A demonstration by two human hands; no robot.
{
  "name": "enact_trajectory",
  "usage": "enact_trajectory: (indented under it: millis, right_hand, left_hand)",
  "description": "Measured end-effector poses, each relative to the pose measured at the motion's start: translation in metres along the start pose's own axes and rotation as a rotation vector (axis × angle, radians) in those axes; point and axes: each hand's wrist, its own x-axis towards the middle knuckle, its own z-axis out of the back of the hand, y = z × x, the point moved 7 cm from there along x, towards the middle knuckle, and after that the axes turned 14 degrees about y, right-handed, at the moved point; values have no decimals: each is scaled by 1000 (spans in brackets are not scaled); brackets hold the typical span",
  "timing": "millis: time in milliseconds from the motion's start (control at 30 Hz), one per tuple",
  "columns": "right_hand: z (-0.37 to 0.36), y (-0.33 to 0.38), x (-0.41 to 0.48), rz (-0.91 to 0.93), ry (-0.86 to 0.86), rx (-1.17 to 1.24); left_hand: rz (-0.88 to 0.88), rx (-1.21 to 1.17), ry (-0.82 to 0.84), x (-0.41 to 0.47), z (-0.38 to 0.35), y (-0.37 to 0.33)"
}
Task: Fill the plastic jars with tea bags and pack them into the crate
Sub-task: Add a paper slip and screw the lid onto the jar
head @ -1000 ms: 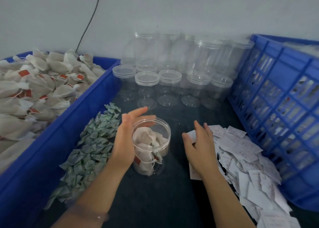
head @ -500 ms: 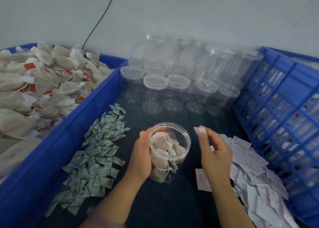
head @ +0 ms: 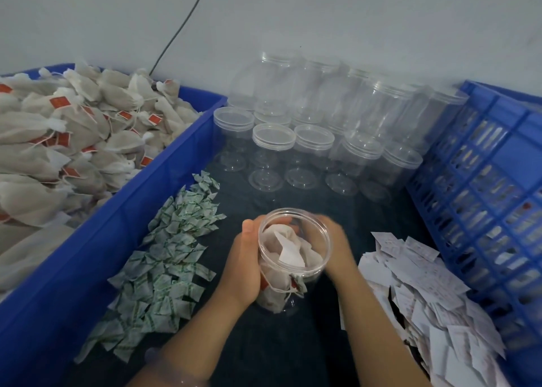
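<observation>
An open clear plastic jar [head: 280, 294] stands lidless on the dark table, part filled with tea bags, and a white paper slip [head: 289, 253] lies on top inside it. My left hand [head: 243, 269] grips the jar's left side. Blurred with motion, my right hand [head: 337, 248] wraps the jar's right side. Loose tea bags [head: 58, 140] with red tags are heaped in the blue bin [head: 176, 158] on the left. The blue slatted crate [head: 484, 181] stands at the right.
Several empty lidded jars [head: 313, 140] stand in rows against the back wall. A pile of green-printed sachets [head: 170, 254] lies left of my hands. White paper slips [head: 425, 284] are heaped to the right, beside the crate. A black cable [head: 181, 28] runs down the wall.
My right hand took a white slip from the pile and carried it to the jar; the slip now lies inside. That hand now holds the jar's right side. My left hand kept its grip.
</observation>
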Motion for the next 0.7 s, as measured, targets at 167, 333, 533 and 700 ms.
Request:
enact_trajectory:
  millis: [167,333,533,700]
  right_hand:
    - [-14,-11,10,-112,65,-381]
    - [-3,-10,-20,64,-146,222]
    - [12,19,-42,430,-197,646]
    - [33,49,-64,645,-241,607]
  left_hand:
    - [-13,-1,-9,-3,2,0]
    - [-2,-16,-8,-1,4,5]
    - [-2,-23,-55,-1,8,5]
    - [21,-29,-60,1,8,6]
